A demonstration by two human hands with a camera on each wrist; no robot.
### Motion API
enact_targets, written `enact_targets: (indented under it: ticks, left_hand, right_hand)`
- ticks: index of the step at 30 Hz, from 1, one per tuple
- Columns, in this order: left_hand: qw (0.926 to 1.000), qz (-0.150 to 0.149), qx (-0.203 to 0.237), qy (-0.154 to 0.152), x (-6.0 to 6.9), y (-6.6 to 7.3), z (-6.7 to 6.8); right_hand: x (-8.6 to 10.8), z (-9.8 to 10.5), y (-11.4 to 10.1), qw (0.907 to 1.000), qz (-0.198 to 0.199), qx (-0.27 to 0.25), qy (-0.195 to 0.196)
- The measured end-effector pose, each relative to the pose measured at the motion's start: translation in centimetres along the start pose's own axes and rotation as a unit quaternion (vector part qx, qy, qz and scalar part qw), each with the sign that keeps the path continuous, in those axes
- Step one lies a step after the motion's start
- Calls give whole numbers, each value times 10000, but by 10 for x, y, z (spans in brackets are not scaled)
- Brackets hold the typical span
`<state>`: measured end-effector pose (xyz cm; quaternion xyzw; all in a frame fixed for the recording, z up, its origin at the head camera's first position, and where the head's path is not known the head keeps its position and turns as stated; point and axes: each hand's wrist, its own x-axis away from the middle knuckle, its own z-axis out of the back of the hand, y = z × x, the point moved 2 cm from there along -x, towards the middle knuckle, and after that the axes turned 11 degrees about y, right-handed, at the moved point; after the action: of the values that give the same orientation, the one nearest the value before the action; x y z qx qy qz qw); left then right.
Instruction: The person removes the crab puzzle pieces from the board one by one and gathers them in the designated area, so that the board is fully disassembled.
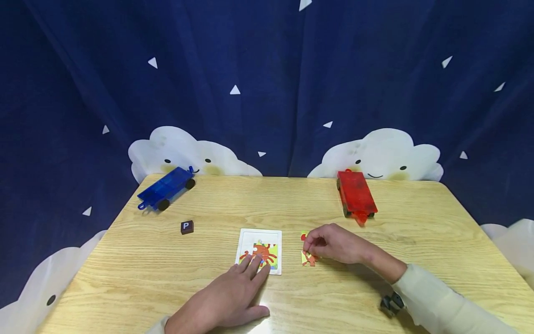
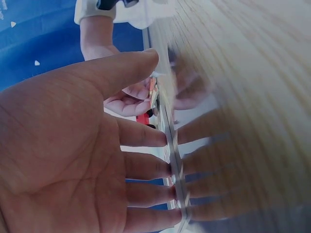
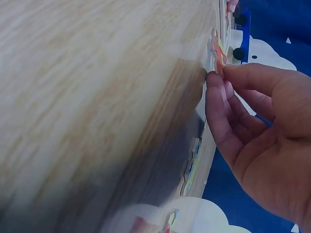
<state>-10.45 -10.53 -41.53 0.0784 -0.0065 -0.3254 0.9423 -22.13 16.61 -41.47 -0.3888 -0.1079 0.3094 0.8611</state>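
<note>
Puzzle piece (image 1: 308, 259) in orange and yellow, tilted in a pinch between thumb and fingertips of the right hand (image 1: 333, 243), just right of the white-rimmed tray (image 1: 280, 250). Left hand (image 1: 229, 297) gripping nothing, fingers outstretched over the tray's near part. Joined orange-and-yellow picture (image 1: 267, 250) partly under those fingers. For good handling, probably best to pinch lightly at the edge, leaving knobs and notches uncovered. Worth having the printed side up, for colours easy to read. Worth steadying the tray with flat fingertips, pressing gently near the rim so as not to jog the joined part. Careful, too, around the second piece (image 1: 303, 236), beside the right hand on its far left: easily nudged across the table (image 1: 125, 260).
</note>
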Motion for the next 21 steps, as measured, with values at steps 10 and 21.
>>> enact_targets:
  ticks: [10, 21]
  left_hand:
    - [9999, 69, -83, -41, -2, 1, -1]
    - [9991, -89, -409, 63, 3, 0, 0]
  right_hand:
    - [0, 2, 0, 10000, 11, 79, 52]
    - [-36, -14, -22, 9973, 611, 397, 71]
